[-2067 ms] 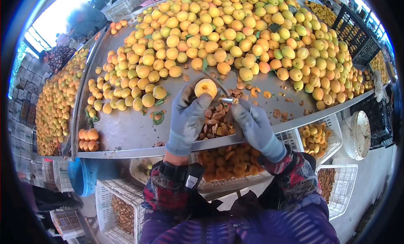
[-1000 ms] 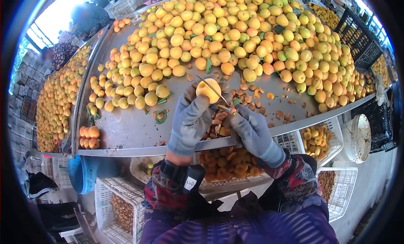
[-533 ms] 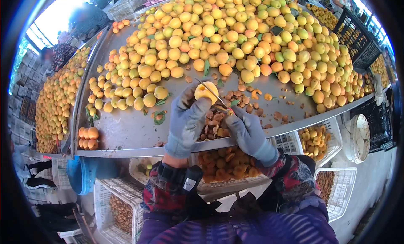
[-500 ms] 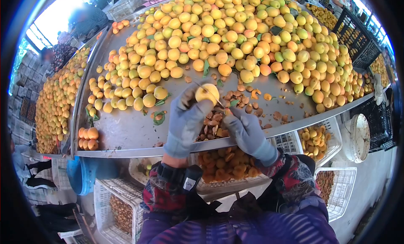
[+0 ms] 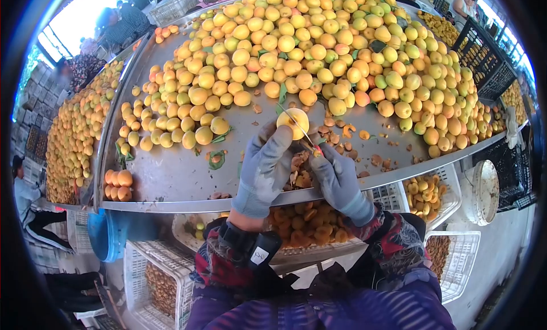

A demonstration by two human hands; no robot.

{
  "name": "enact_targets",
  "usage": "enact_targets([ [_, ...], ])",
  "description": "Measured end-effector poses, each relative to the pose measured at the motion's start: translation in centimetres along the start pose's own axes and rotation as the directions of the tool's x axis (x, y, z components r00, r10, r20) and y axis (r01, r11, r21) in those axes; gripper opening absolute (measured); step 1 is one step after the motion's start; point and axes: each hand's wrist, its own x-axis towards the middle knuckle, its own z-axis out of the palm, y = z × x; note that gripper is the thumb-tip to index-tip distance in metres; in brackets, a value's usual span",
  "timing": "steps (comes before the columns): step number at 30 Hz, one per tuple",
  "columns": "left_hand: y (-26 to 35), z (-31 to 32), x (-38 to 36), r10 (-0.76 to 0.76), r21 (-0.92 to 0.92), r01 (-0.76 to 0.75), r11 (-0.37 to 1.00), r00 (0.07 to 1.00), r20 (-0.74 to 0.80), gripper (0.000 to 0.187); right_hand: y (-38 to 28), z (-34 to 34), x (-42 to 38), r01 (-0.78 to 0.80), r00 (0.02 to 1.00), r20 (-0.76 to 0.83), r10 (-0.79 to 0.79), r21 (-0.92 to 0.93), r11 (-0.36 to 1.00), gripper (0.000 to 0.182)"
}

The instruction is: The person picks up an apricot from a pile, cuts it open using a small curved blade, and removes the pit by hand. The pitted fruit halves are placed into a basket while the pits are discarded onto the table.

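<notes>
Over the metal table (image 5: 165,179), my gloved left hand (image 5: 263,165) grips a yellow apricot (image 5: 293,124) between its fingers and thumb. My gloved right hand (image 5: 338,179) is closed on a small knife (image 5: 304,134); part of its reddish handle shows at the fingertips. The thin blade lies across the face of the apricot. Brown pits (image 5: 299,169) lie on the table between and below my hands. A large heap of apricots (image 5: 296,51) rises just beyond them.
Below the table edge stand a crate of halved apricots (image 5: 307,224), a second crate of halves (image 5: 424,196), crates of pits (image 5: 162,290) (image 5: 437,253), a blue bucket (image 5: 105,236) and a white bucket (image 5: 486,187). Other people (image 5: 34,210) are at the left and in back.
My left hand and the apricot have shifted slightly right. The knife blade now crosses the apricot's face more fully. My right hand has moved slightly right and down.
</notes>
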Motion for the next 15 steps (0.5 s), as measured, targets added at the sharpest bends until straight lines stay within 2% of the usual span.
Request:
enact_targets([
  [2,0.9,0.2,-0.1,0.022,0.035,-0.022,0.999,1.000,-0.009,0.048,-0.1,-0.1,0.0,0.030,0.999,0.018,-0.031,0.018,0.999,0.032],
  [3,1.4,0.4,-0.1,0.107,0.372,-0.105,0.922,0.994,0.015,0.048,-0.1,-0.2,-0.1,0.060,0.998,0.030,-0.061,0.037,0.997,0.033],
  [4,1.6,0.5,-0.1,0.178,0.662,-0.177,0.728,0.982,0.067,0.050,0.1,-0.3,0.0,0.060,0.998,0.030,-0.061,0.038,0.997,0.033],
  [6,1.5,0.0,-0.1,0.186,0.660,-0.188,0.728,0.980,0.075,0.049,0.6,-0.3,0.1,-0.042,0.995,0.098,0.030,0.130,0.991,0.033],
  [8,1.4,0.3,-0.2,0.197,0.655,-0.202,0.728,0.977,0.082,0.049,0.6,-0.4,0.1,-0.044,0.996,0.082,0.033,0.128,0.991,0.033],
  [10,1.1,1.3,-0.5,0.149,0.415,-0.140,0.899,0.989,0.010,0.048,0.5,-0.3,0.1,-0.041,0.997,0.064,0.033,0.128,0.991,0.034],
  [11,0.6,1.2,-0.5,0.151,0.415,-0.144,0.898,0.988,0.015,0.048,0.6,-0.1,0.1,0.007,1.000,0.026,-0.010,0.116,0.993,0.031],
  [12,-0.2,0.8,-0.4,0.044,0.208,-0.034,0.977,0.998,-0.047,0.049,0.6,0.0,0.2,0.053,0.999,-0.012,-0.052,0.101,0.993,0.030],
  [13,-0.5,0.7,-0.3,-0.075,-0.016,0.074,0.997,0.993,-0.087,0.050,0.5,-0.1,0.3,0.054,0.999,-0.011,-0.053,0.100,0.994,0.030],
  [14,-0.4,0.6,-0.4,-0.073,-0.019,0.071,0.997,0.993,-0.089,0.050,0.4,-0.3,0.3,0.063,0.998,0.003,-0.063,0.061,0.996,0.029],
  [15,-0.1,0.7,-0.4,-0.031,0.056,0.033,0.998,0.998,-0.050,0.050,0.3,-0.4,0.3,0.071,0.997,0.016,-0.071,0.023,0.997,0.028],
])
